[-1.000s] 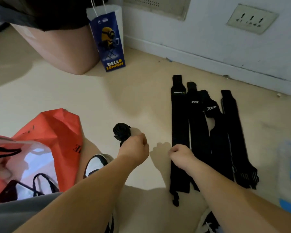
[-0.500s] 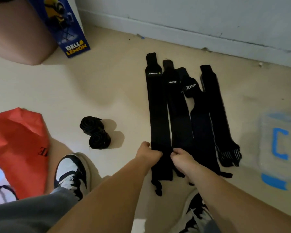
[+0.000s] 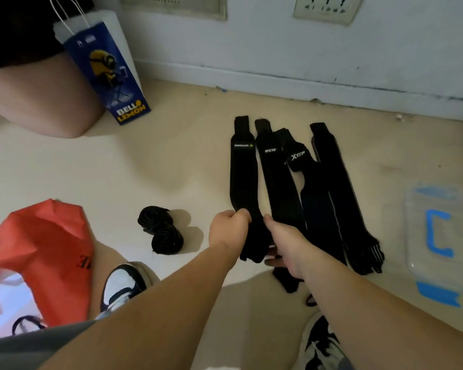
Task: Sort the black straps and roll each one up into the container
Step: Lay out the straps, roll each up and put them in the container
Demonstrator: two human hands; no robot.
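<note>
Several black straps lie side by side on the beige floor. My left hand [image 3: 229, 228] and my right hand [image 3: 285, 244] both grip the near end of the leftmost strap [image 3: 243, 172], which is lifted and bunched between them. The other flat straps [image 3: 318, 198] stay stretched out to its right. Two rolled-up straps [image 3: 162, 231] sit on the floor left of my hands. A clear plastic container [image 3: 439, 236] with blue tape marks stands at the right.
An orange bag [image 3: 46, 252] lies at the lower left by my shoe [image 3: 123, 284]. A blue paper gift bag [image 3: 107, 73] stands at the back left beside another person's leg [image 3: 35, 102]. The white wall's baseboard [image 3: 305, 84] runs behind the straps.
My left hand set a rolled strap down beside the other roll, then came right. Both hands took the near end of the leftmost strap and lifted it.
</note>
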